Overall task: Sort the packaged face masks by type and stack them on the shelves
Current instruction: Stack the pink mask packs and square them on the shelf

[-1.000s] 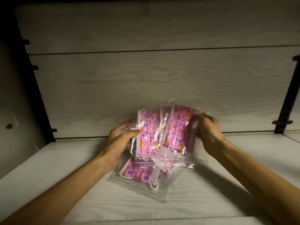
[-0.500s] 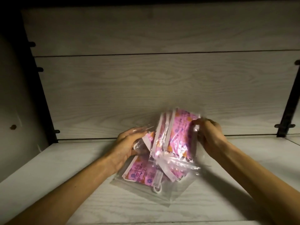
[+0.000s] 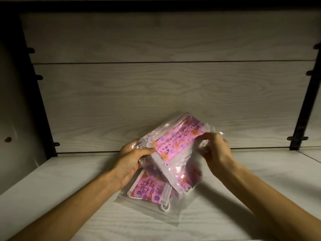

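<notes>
**Held packs are tipping down toward the stack**

Head view: Over the last second the held packs [image 3: 175, 145] have been swinging from nearly upright, fanned and edge-on, to a slanted, face-up lean, with the high end far and right and the low end near and left. The hands have been closing the fan too, so the packs are now lying against one another as one bundle instead of spreading apart. That suggests the person is squaring up a same-type group and getting ready to lay it down, so this part of the sorting is looking close to done, though not yet placed.

The left hand [image 3: 132, 162] is gripping the bundle's left end, thumb lying across the top of the plastic and fingers curled underneath. The right hand [image 3: 214, 150] is pinching the crinkled clear edge at the bundle's right end, fingers bent around it.

The bundle is hovering just above the shelf [image 3: 52, 188], near the back panel [image 3: 156, 94] and roughly mid-width. Under it, the flat pack [image 3: 151, 188] is lying on the shelf board, slightly nearer and partly covered by the bundle's low end.

All visible packs are showing the same look: pink masks printed with purple flowers and orange shapes, white edging and white ear loops, each sealed in a glossy clear bag with loose, wrinkled margins. The exact count in the bundle is not readable.
</notes>
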